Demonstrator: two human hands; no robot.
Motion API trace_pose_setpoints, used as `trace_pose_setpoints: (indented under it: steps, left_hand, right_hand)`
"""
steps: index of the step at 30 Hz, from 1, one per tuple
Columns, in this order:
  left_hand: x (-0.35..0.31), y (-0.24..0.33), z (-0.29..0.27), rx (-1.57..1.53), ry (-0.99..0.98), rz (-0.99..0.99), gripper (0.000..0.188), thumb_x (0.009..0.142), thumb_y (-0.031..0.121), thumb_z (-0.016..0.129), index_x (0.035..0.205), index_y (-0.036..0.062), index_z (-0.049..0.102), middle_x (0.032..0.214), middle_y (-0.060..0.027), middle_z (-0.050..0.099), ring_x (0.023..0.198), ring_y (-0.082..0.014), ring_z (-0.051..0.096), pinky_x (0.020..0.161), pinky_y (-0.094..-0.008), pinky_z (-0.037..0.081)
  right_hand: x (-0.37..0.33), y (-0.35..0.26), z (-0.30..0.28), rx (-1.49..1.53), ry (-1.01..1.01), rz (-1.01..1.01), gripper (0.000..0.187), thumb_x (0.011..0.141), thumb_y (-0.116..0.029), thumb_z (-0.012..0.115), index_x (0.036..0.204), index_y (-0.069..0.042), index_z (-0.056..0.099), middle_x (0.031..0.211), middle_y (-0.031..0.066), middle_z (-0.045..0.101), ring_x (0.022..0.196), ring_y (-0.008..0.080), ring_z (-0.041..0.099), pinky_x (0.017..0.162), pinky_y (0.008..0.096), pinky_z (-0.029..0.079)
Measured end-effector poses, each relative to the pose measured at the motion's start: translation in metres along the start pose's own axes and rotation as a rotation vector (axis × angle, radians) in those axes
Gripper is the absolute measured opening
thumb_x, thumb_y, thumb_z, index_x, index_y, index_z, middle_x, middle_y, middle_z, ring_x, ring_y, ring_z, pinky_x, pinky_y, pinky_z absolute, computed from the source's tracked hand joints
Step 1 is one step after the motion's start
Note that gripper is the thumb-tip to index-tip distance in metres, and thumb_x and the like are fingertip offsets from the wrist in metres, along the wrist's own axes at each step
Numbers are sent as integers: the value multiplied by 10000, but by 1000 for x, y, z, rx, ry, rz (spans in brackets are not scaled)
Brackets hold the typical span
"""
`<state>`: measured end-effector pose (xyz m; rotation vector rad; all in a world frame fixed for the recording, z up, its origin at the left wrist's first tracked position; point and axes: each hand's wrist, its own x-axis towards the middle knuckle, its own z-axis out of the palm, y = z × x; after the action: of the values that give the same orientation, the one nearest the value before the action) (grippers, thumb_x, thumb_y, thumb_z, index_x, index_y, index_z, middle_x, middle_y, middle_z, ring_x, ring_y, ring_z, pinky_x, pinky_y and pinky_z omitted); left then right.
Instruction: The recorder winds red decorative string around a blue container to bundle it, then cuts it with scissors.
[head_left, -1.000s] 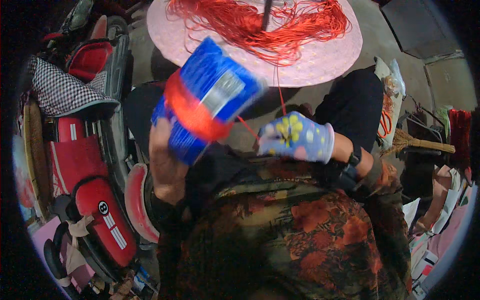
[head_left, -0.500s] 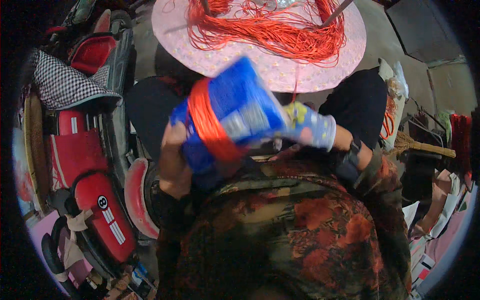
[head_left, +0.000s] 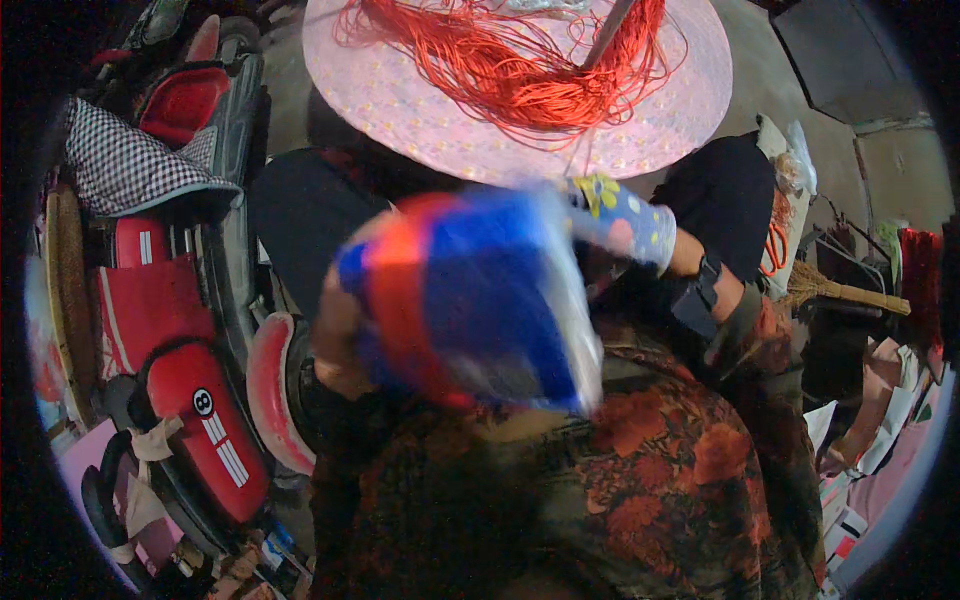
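Right now the left hand (head_left: pixel 335 340) is wrapped around a big blue card (head_left: pixel 490 300) that has a thick band of red cord (head_left: pixel 405 300) wound around it. The card is held up close in front of the person's chest, and it looks blurry, so it seems to be turning. The right hand (head_left: pixel 620 215), in a glove with flowers on it, is just behind the card's top right corner. I cannot tell if that hand is shut on anything, because the card hides its fingers. Above the hands sits a round pink tray (head_left: pixel 400 100) with a loose, messy heap of the same red cord (head_left: pixel 520 70) on it. I think the step in hand is winding cord from the heap onto the card. The next move seems to call for a firm hold on the card with the left hand, while the right hand leads the cord so it lands neatly beside the other loops. Red seats (head_left: pixel 200 420) are off to the left.
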<state>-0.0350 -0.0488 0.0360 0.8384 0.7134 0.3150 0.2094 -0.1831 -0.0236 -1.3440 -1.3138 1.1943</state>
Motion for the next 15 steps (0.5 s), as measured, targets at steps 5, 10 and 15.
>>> trace_pose_setpoints:
  steps: [5,10,15]
  left_hand:
    - [25,-6,-24,158,83,277,449,865,275,634,1218,25,515,1086,-76,607,941,-167,629,823,-307,516]
    - [25,-6,-11,584,-191,15,397,775,165,729,1110,18,575,964,-28,609,849,-92,587,791,-259,494]
    - [8,0,-12,84,-410,-32,479,735,247,747,1133,46,572,997,-43,643,880,-154,620,830,-299,506]
  right_hand:
    - [-14,-33,24,-552,-135,-247,217,908,-292,607,889,-78,635,793,138,645,718,337,635,633,395,513]
    - [12,-63,-3,-485,-10,-267,242,837,-330,689,821,-92,647,670,99,615,632,250,616,594,349,477]
    - [11,-10,-9,-109,137,17,248,901,-295,631,946,-52,664,838,73,680,763,163,630,712,311,487]
